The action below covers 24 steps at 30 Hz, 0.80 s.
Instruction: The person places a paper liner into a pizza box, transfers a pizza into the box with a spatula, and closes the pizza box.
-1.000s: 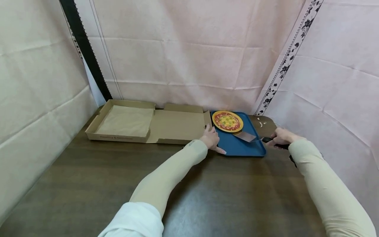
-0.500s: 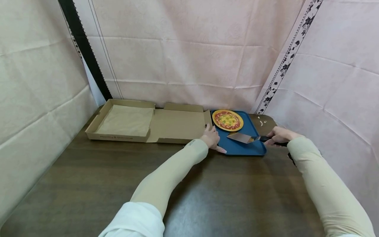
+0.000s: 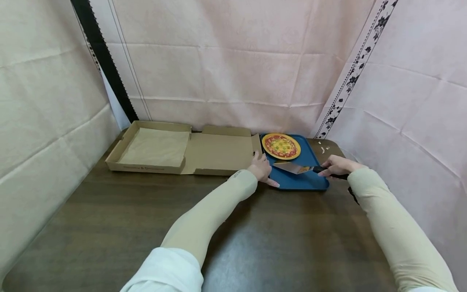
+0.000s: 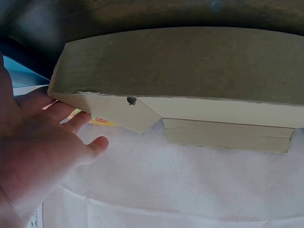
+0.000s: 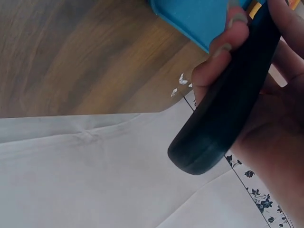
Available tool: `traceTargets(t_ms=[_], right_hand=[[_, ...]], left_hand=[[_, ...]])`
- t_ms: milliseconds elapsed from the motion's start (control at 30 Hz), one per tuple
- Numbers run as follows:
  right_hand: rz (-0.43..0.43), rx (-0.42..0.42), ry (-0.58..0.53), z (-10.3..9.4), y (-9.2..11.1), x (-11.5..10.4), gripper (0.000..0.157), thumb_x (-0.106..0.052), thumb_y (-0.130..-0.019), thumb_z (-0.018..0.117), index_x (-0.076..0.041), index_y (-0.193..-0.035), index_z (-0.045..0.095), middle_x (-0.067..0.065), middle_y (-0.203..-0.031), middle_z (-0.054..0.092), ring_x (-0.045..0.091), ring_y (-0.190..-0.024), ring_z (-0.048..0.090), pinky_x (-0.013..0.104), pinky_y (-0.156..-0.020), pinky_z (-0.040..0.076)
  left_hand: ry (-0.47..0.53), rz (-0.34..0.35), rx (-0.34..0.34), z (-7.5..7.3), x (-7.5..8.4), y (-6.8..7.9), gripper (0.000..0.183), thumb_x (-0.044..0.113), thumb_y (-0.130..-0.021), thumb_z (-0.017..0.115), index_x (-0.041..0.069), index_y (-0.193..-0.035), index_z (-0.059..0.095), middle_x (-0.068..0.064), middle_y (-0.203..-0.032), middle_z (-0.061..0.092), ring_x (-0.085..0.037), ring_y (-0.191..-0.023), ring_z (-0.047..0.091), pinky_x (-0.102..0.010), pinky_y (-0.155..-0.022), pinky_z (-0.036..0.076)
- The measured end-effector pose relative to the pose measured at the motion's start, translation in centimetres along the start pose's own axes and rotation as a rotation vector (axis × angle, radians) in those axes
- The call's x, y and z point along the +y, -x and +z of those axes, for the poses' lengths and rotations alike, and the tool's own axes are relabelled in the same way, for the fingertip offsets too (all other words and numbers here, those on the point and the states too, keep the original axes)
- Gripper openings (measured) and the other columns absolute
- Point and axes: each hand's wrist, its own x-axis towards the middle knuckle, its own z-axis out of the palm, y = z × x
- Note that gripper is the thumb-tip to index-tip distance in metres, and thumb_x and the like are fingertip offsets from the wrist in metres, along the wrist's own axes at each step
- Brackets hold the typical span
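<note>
In the head view, my right hand (image 3: 338,165) grips the black handle of a pizza server (image 3: 294,168). Its metal blade points left over the blue tray (image 3: 300,185), just in front of a round pizza (image 3: 281,146) with a yellow rim. The right wrist view shows my fingers curled round the thick handle (image 5: 218,109); the blade is out of sight there. My left hand (image 3: 260,168) lies at the right edge of the opened cardboard pizza box (image 3: 219,154), beside the tray. From the left wrist, that hand (image 4: 42,156) has extended fingers against the box lid's corner.
Inside the box's left half lies a sheet of paper (image 3: 157,148). Small white scraps (image 3: 322,149) are on the brown table (image 3: 233,239) behind the tray's right side. Pale cloth walls (image 3: 237,81) enclose the back and sides.
My right hand has moved a little left, carrying the pizza server along the pizza's near side. The pizza and my left hand have stayed in place.
</note>
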Motion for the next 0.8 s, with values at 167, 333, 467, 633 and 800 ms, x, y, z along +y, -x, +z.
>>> traceTargets(t_ms=[167,333,467,633,800], right_hand=[[0.003,0.039,0.036,-0.14,-0.19,-0.6,0.03,-0.02,-0.095,0.061,0.009,-0.105,0.067,-0.001,-0.064,0.061,0.008,-0.053,0.05,0.026,-0.054,0.044],[0.026,0.066,0.079,0.2,-0.26,-0.83,0.024,-0.021,-0.095,0.061,-0.001,-0.083,0.067,-0.003,-0.061,0.058,0.008,-0.053,0.049,0.026,-0.056,0.043],[0.041,0.07,0.076,0.59,-0.06,-0.97,0.026,-0.022,-0.095,0.061,-0.005,-0.076,0.065,-0.004,-0.059,0.058,0.008,-0.053,0.049,0.025,-0.056,0.043],[0.092,0.066,0.033,0.66,0.27,-1.03,0.026,-0.023,-0.094,0.061,-0.005,-0.076,0.064,-0.001,-0.057,0.059,0.009,-0.051,0.053,0.026,-0.055,0.045],[0.126,0.074,0.045,0.66,0.42,-0.97,0.026,-0.023,-0.094,0.061,-0.005,-0.076,0.064,-0.003,-0.055,0.058,0.009,-0.051,0.055,0.025,-0.055,0.046]], left_hand=[[0.01,-0.003,0.023,-0.52,-0.44,0.05,0.092,0.087,-0.08,0.027,0.023,-0.143,0.048,-0.003,-0.157,0.035,-0.026,-0.151,0.017,-0.054,-0.121,0.01],[0.014,-0.002,0.009,-0.48,-0.32,0.15,0.093,0.086,-0.08,0.028,0.022,-0.144,0.047,-0.004,-0.157,0.034,-0.027,-0.151,0.016,-0.054,-0.121,0.007],[0.014,-0.008,-0.004,-0.23,-0.09,0.21,0.094,0.086,-0.08,0.027,0.022,-0.146,0.044,-0.003,-0.158,0.032,-0.026,-0.151,0.015,-0.054,-0.121,0.008],[0.008,-0.017,-0.017,-0.12,0.14,0.28,0.094,0.087,-0.08,0.025,0.023,-0.147,0.042,-0.002,-0.159,0.03,-0.025,-0.151,0.014,-0.053,-0.122,0.008],[0.014,-0.023,-0.019,-0.28,0.24,0.58,0.093,0.086,-0.081,0.026,0.023,-0.147,0.042,-0.002,-0.159,0.03,-0.026,-0.151,0.014,-0.053,-0.122,0.007]])
